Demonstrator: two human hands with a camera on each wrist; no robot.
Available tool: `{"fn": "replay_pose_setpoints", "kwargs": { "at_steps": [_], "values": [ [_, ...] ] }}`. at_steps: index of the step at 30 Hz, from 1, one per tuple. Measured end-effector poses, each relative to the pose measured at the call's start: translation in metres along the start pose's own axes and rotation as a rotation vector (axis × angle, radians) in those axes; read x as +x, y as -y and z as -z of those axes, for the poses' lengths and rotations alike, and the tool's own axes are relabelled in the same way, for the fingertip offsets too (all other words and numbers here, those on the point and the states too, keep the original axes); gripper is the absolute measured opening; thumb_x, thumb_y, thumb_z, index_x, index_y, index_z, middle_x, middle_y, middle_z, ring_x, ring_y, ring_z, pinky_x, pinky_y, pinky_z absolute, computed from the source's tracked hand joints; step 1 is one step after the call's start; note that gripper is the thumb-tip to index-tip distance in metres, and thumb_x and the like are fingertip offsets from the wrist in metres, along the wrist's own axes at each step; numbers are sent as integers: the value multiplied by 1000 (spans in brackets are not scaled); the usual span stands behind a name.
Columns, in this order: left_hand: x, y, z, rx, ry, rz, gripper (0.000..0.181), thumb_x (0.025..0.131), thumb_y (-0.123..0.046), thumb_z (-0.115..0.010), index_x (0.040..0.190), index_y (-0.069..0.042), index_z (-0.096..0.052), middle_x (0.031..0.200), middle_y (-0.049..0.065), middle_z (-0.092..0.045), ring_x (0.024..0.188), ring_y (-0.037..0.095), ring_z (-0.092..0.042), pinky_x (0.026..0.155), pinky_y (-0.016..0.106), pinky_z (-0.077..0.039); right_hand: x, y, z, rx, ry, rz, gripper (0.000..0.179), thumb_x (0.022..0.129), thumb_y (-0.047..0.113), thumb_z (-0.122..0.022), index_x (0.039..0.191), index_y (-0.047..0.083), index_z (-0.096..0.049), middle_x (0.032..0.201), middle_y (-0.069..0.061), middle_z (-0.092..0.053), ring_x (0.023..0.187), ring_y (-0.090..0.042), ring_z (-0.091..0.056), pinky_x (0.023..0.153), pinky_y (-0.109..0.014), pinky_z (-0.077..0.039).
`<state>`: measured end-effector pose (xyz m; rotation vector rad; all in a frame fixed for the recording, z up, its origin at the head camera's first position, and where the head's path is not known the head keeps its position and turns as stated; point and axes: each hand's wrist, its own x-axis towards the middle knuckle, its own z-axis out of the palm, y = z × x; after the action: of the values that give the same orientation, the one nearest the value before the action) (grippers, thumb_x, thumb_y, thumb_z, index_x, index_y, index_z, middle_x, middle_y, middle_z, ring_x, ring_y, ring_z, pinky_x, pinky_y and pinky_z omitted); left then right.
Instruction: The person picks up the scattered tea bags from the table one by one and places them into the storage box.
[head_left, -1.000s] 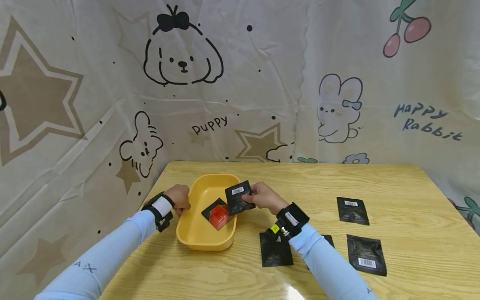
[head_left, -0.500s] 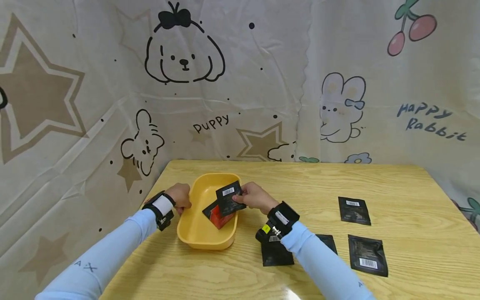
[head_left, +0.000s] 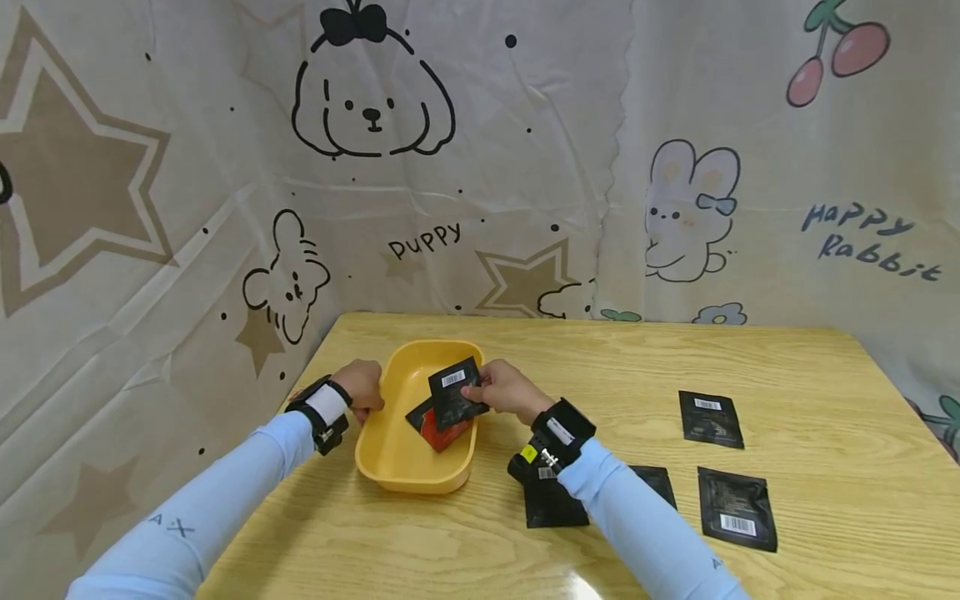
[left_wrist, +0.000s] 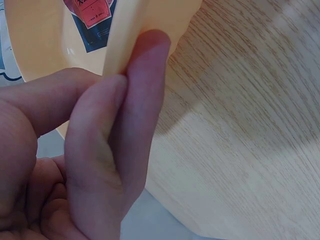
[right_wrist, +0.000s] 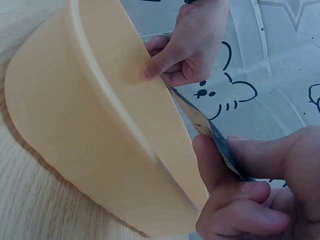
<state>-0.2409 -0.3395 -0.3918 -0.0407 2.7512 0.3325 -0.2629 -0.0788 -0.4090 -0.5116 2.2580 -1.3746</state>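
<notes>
My left hand grips the left rim of a yellow plastic basin; in the left wrist view thumb and fingers pinch its wall. My right hand pinches a flat black sachet with a white barcode label by its right edge. This sachet is held over the basin's right side and shows nearly edge-on in the right wrist view. Below it, inside the basin, lies a red-and-black packet, partly covered by the held sachet in the head view.
Several more black sachets lie on the wooden table: one sachet at the right, another nearer, one under the right wrist, and one partly behind the right sleeve. A printed cloth hangs behind the table.
My right hand has carried the black sachet leftward from the basin's right rim to over its inside, covering more of the red packet. The left hand keeps its grip on the rim.
</notes>
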Motion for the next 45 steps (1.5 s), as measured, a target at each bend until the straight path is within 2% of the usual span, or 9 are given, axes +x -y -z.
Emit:
{"fn": "replay_pose_setpoints", "kwargs": {
  "at_steps": [8, 14, 16, 21, 24, 29, 37, 45],
  "values": [
    [-4, -3, 3, 4, -17, -17, 7, 77, 3, -63, 76, 0, -56, 61, 8, -62, 44, 14, -62, 53, 31, -58, 3, 3, -4, 8, 28, 26, 16, 93, 18, -65, 89, 2, -67, 69, 0, -53, 61, -14, -42, 53, -24, -31],
    [-4, -3, 2, 1, -20, -10, 8, 76, 3, -64, 76, 0, -57, 62, 8, -62, 44, 13, -61, 47, 25, -54, 4, 8, -8, -11, 27, 27, 17, 92, 19, -66, 88, 3, -69, 71, 1, -56, 65, -15, -45, 55, -25, -32],
    [-3, -3, 1, -5, -21, -6, 8, 76, 3, -64, 76, 0, -56, 62, 8, -62, 44, 13, -61, 46, 25, -54, 5, 9, -10, -16, 19, 37, 17, 92, 19, -67, 84, 4, -68, 69, 1, -55, 62, -14, -43, 53, -24, -30],
    [-4, -5, 0, 7, -32, -1, 9, 76, 2, -64, 75, 0, -56, 62, 8, -61, 44, 13, -61, 46, 24, -54, 5, 8, -13, -15, 11, 83, 29, 91, 22, -68, 69, 7, -56, 57, 3, -39, 51, -13, -35, 48, -24, -24],
    [-4, -6, 0, 8, -31, -1, 8, 76, 2, -64, 76, 0, -56, 61, 8, -61, 44, 14, -61, 46, 24, -53, 6, 6, -13, -21, -3, 121, 27, 92, 22, -68, 72, 5, -60, 60, 3, -44, 55, -12, -39, 50, -23, -28],
    [-4, -7, 1, 3, -20, 17, 7, 77, 3, -64, 77, 1, -58, 62, 8, -62, 45, 15, -62, 47, 24, -54, 8, 0, -5, -18, -27, 134, 19, 92, 20, -66, 84, 3, -67, 79, 0, -57, 69, -13, -46, 57, -23, -36],
    [-2, -4, 1, -18, -16, 24, 7, 76, 4, -64, 77, 1, -58, 63, 9, -62, 45, 14, -61, 55, 32, -59, 3, -8, 12, -9, -36, 138, 16, 93, 18, -65, 84, 4, -65, 77, -1, -58, 69, -15, -48, 55, -22, -37],
    [-1, -3, -2, -12, -24, 17, 7, 77, 2, -65, 77, 1, -58, 61, 9, -61, 43, 13, -60, 52, 29, -57, -4, -18, 24, -9, -35, 128, 16, 94, 18, -63, 89, 3, -66, 80, -5, -62, 66, -14, -47, 53, -22, -35]
  ]
}}
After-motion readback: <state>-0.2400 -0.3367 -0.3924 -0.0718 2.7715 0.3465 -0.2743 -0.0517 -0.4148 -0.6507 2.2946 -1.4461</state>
